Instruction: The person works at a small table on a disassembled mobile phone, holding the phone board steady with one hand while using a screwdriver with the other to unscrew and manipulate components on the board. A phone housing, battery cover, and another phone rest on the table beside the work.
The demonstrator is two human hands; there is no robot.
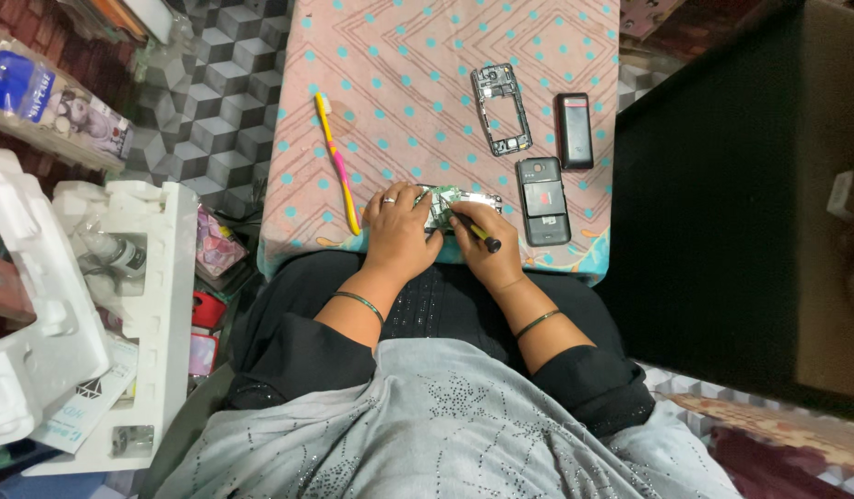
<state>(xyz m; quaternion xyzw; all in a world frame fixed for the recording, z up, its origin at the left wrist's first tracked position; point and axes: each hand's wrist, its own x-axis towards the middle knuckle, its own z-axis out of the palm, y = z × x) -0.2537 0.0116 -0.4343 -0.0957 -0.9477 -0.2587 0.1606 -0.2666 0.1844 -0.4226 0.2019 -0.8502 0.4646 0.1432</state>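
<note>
- Grey sequinned shawl (445, 434) over the lap fills the near edge; black sleeves and a thin bangle on each wrist come out from under it.
- Left hand (399, 231) lies palm-down, fingers curled over the left end of the green circuit board (450, 205), pinning it to the cloth. Ring on one finger.
- Right hand (482, 248) pinches a black-handled screwdriver (478, 231), tip angled toward the board; thumb and forefinger closed round the shaft.
- Board sits at the near edge of the table (575, 37), pink dotted cloth, just in front of the body.
- Doing it well, as I judge it: keep the driver square to the screw head, light downward pressure, left hand flat so the board can't pivot. Board is close to the edge, so a loose screw could roll into the lap.
- Around: black phone back (542, 200) just beside the right hand, battery (575, 130) and empty phone frame (502, 109) further back, yellow-pink toothbrush (336, 162) to the left.
- Nothing blocks the tool; the phone back crowds the right hand's elbow room.
- White foam packing (122, 305) on the floor, well apart.
</note>
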